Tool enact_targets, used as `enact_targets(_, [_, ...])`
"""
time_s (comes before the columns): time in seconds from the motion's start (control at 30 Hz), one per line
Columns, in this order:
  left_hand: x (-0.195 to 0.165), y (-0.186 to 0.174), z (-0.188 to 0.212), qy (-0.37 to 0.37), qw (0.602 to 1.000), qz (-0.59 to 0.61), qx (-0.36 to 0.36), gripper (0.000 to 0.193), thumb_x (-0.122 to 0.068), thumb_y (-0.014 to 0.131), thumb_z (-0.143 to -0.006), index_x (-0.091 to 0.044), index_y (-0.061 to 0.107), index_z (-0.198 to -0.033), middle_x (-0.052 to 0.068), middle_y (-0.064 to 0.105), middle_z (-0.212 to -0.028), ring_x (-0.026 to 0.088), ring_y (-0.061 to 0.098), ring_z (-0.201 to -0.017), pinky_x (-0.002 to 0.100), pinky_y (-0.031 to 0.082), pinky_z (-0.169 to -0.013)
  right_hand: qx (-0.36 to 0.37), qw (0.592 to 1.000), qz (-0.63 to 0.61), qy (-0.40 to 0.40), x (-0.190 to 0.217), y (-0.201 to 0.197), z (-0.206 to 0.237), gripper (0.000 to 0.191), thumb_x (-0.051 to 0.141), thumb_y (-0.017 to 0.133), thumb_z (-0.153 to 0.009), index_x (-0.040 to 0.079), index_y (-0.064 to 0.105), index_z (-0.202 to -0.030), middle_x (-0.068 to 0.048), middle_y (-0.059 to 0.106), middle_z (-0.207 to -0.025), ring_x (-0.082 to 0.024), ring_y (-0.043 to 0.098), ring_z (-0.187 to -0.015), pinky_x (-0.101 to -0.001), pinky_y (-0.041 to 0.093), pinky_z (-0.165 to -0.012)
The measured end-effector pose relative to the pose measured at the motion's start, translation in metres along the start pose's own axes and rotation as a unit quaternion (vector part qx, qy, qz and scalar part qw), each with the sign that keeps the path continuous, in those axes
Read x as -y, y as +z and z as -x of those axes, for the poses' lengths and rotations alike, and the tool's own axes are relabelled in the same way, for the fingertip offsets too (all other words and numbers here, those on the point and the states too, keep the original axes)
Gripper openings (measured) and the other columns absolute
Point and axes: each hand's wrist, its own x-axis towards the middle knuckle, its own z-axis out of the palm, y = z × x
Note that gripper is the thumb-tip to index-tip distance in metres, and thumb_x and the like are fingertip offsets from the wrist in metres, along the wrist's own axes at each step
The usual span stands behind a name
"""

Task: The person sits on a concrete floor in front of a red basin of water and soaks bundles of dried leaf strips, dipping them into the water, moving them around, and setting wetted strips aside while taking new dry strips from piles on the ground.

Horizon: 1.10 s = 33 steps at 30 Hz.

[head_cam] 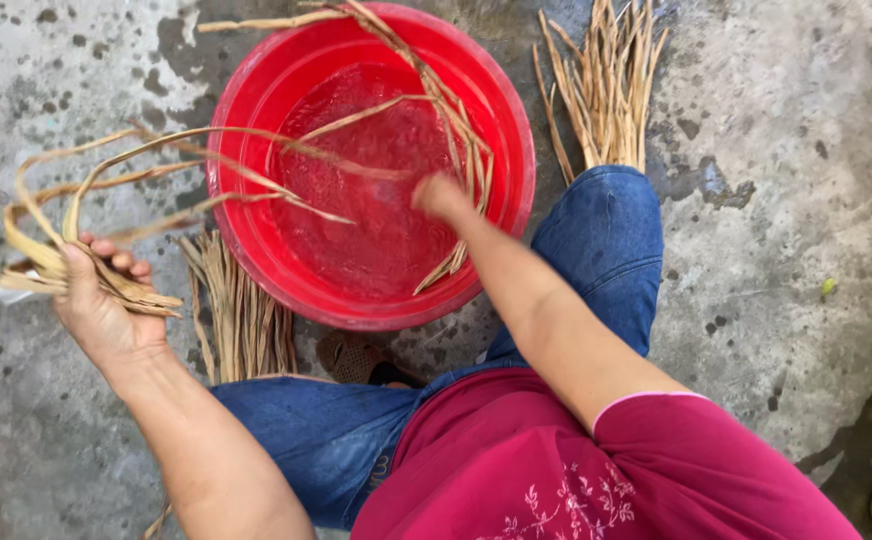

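A round red basin (pixel 246 90) holding water stands on the concrete floor in front of me. My left hand (pixel 101 300) is closed on a bundle of long dried straw strips (pixel 106 165) to the left of the basin; the strips arc over to the water. My right hand (pixel 441 195) is blurred, reaching into the basin over the water, right beside more straw strips (pixel 461 130) that lie across the right side of the basin. Whether its fingers hold any of them cannot be made out.
A pile of dried straw strips (pixel 606 85) lies beyond my right knee. Another bunch (pixel 241 315) lies on the floor left of the basin, by my left knee. The floor (pixel 786 200) is wet, stained concrete. A sandal (pixel 356 358) shows below the basin.
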Motion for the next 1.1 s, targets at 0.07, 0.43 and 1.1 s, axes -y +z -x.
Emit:
enact_targets(0.07, [0.012, 0.000, -0.010, 0.013, 0.999, -0.026, -0.027, 0.020, -0.017, 0.068, -0.114, -0.003, 0.060, -0.127, 0.008, 0.069, -0.107, 0.015, 0.065, -0.082, 0.028, 0.054, -0.068, 0.147, 0.957, 0.252, 0.001, -0.003, 0.026, 0.023, 0.035, 0.017, 0.076, -0.085, 0.015, 0.072, -0.120, -0.005, 0.064, -0.122, -0.023, 0.058, -0.110, -0.0446, 0.050, -0.085])
enact_targets(0.43, [0.066, 0.023, -0.026, -0.133, 0.981, -0.138, 0.011, 0.024, -0.022, 0.073, -0.104, -0.004, 0.068, -0.119, -0.003, 0.054, -0.073, 0.004, 0.042, -0.052, 0.019, 0.033, -0.043, 0.228, 0.913, 0.338, -0.031, 0.004, 0.062, 0.029, 0.038, 0.022, 0.072, -0.088, 0.016, 0.072, -0.126, -0.007, 0.070, -0.129, -0.027, 0.068, -0.119, -0.0478, 0.057, -0.090])
enact_targets(1.1, [0.148, 0.048, -0.002, -0.118, 0.857, -0.462, 0.197, 0.023, -0.016, 0.063, -0.098, -0.007, 0.063, -0.119, 0.003, 0.074, -0.098, 0.012, 0.068, -0.075, 0.028, 0.055, -0.064, -0.116, 0.871, -0.321, -0.352, 0.105, 0.034, 0.087, 0.020, 0.006, 0.073, -0.093, 0.007, 0.069, -0.112, -0.003, 0.075, -0.105, -0.014, 0.075, -0.094, -0.0289, 0.063, -0.085])
